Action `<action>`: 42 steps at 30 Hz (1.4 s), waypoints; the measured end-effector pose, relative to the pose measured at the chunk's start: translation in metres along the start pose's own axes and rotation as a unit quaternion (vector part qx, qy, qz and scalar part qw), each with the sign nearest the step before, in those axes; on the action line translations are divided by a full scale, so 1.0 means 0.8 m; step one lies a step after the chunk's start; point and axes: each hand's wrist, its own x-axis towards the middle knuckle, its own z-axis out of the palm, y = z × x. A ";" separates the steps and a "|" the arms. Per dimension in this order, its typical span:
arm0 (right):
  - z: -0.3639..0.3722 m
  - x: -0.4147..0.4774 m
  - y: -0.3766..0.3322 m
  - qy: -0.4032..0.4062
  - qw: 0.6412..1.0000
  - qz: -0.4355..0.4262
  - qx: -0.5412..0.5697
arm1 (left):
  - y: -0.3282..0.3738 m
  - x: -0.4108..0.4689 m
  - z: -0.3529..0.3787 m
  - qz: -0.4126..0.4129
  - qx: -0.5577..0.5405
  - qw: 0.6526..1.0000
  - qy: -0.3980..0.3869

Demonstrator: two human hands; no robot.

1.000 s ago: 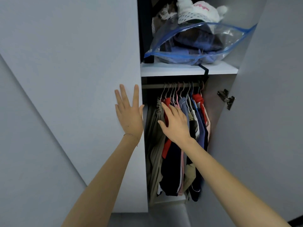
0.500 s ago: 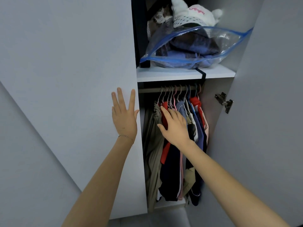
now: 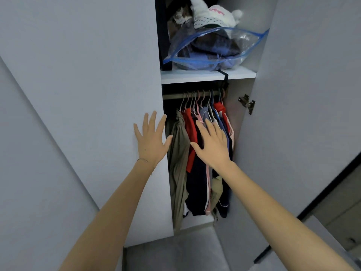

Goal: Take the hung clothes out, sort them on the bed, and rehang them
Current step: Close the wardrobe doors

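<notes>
Left hand [image 3: 151, 142], right hand [image 3: 213, 146] both showing wide grips, holding nothing; crowded hangers [image 3: 198, 109] above right grip risking tangling if hung clothes [image 3: 179, 153] get yanked.

Clothes [image 3: 195, 145] crowd the rail [image 3: 172, 96]; its dim left end seems free.

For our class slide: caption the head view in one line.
Left hand flat against the wardrobe door, right hand spread over the hung clothes.
</notes>
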 end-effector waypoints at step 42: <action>-0.273 -0.245 0.238 0.074 0.980 0.099 0.153 | 0.406 -0.137 -0.046 0.046 -0.095 0.994 0.020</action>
